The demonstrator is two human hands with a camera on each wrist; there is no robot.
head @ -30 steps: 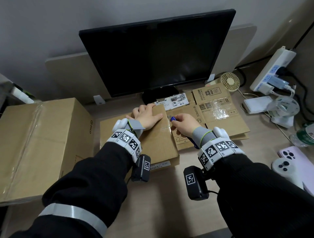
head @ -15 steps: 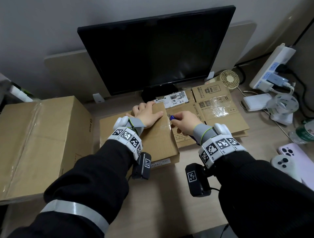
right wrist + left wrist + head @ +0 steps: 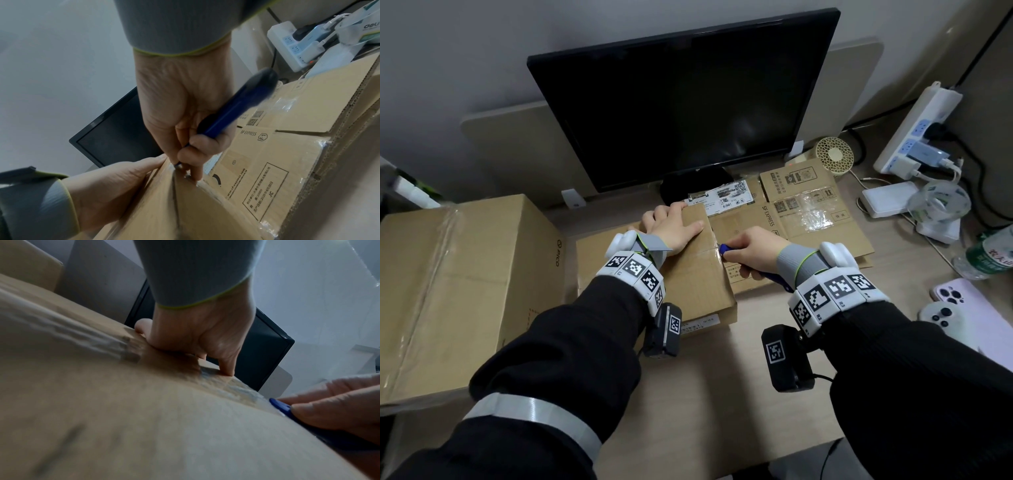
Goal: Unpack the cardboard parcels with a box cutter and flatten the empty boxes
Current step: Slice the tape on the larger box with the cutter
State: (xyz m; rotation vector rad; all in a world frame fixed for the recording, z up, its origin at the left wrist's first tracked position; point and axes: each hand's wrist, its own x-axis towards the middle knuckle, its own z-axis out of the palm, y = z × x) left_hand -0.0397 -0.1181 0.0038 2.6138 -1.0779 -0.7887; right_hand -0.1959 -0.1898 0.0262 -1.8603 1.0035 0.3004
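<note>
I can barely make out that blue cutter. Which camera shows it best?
The right wrist view: the box cutter shows nearly whole in the right hand. The head view shows only its blue ends either side of the fist; the left wrist view shows just the tip.

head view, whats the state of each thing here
small box: taped shut, left hand flat on top
box cutter: gripped in right hand, tip at the tape seam
big box: taped shut
flat box: flattened
monitor: screen dark

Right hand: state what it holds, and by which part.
The right hand grips the blue box cutter around its front half; its rear end sticks out free.
</note>
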